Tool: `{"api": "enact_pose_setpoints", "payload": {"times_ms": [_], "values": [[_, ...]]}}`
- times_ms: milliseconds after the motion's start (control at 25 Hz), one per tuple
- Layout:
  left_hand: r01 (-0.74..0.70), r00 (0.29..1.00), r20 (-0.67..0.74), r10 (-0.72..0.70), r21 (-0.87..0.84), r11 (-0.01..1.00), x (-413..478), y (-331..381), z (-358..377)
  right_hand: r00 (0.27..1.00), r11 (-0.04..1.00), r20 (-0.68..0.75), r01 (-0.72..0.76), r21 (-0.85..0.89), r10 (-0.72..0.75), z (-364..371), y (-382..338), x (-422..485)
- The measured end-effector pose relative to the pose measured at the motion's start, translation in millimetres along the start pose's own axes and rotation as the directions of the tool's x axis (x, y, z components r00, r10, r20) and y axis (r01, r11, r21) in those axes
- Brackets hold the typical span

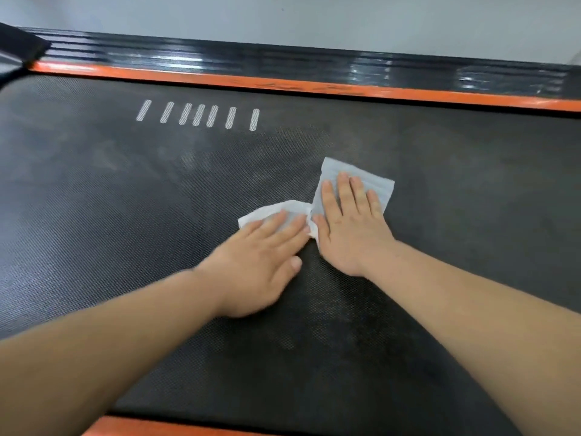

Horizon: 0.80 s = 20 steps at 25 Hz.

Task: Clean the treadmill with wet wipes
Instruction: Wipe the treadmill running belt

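Observation:
The treadmill's black textured belt [125, 199] fills most of the view. My left hand [261, 262] lies flat, palm down, pressing a crumpled white wet wipe [267, 212] onto the belt near its middle. Right beside it, my right hand [349, 228] presses flat on a smoother white wet wipe [382, 190] with fingers spread. The two wipes touch between my hands; I cannot tell whether they are one piece. Dull smears show on the belt to the left of and behind my hands.
Several short white stripes [198, 114] are printed on the belt at the far left. An orange strip [283, 81] and a black ribbed side rail [220, 61] border the far edge, with grey floor [314, 17] beyond. Another orange strip [125, 427] runs along the near edge.

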<state>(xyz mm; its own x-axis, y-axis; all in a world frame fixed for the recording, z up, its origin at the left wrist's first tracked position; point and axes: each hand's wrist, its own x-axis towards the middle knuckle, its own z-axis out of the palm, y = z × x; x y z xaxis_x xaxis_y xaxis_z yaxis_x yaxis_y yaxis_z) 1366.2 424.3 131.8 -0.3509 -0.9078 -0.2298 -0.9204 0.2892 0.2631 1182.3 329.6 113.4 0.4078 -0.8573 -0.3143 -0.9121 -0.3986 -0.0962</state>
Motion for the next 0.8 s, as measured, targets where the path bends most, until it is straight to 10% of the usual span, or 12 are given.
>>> {"api": "enact_pose_setpoints", "payload": {"times_ms": [160,360,520,800], "values": [[0.251,0.961,-0.064,-0.268,-0.202,0.947,10.9,-27.3,-7.2,0.993,0.996,0.069,0.093,0.004,-0.093,15.8,-3.7,-62.0],[-0.101,0.995,-0.005,0.101,-0.154,0.983,-34.0,51.7,26.5,0.984,0.991,0.120,0.129,0.017,-0.130,32.6,11.0,-134.1],[0.283,0.946,-0.094,-0.310,-0.225,0.932,-44.8,30.0,21.0,0.981,0.999,0.188,0.054,0.001,-0.054,33.6,46.9,-167.7],[-0.052,0.998,0.019,0.061,-0.300,0.952,-49.1,66.9,15.1,0.960,0.974,0.181,-0.223,0.039,0.212,24.3,58.5,-144.5]]}}
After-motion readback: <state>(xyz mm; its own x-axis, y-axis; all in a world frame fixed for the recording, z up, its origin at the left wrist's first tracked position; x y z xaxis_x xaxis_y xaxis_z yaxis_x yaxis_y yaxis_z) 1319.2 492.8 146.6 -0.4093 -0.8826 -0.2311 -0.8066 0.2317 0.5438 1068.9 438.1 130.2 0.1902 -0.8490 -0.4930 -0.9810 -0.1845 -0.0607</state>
